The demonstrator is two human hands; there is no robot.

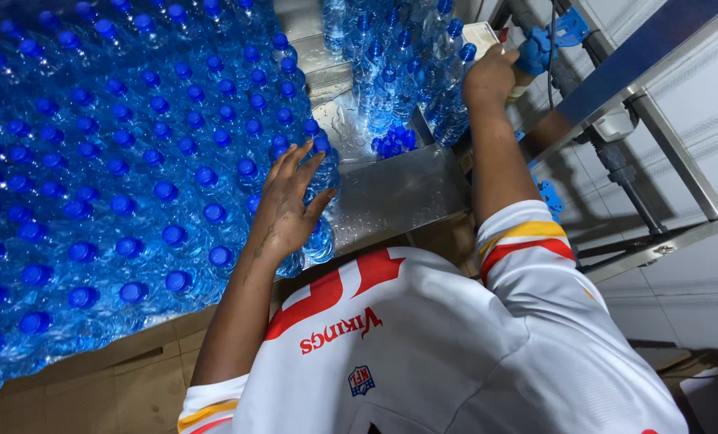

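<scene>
A large crowd of clear water bottles with blue caps [118,161] stands packed on the left. My left hand [288,207] reaches to their right edge, fingers wrapped over one bottle [320,173] at the front corner. My right hand [488,76] is stretched far forward, closed around a small white flat object [480,36] next to a second group of bottles [399,72] on the steel surface. What that object is cannot be made out.
A wet stainless steel table [399,193] lies between the two bottle groups. Blue fittings and pipes [548,40] and a metal frame [681,153] stand at the right against a white tiled wall. Brown cardboard [118,386] lies under the near bottles.
</scene>
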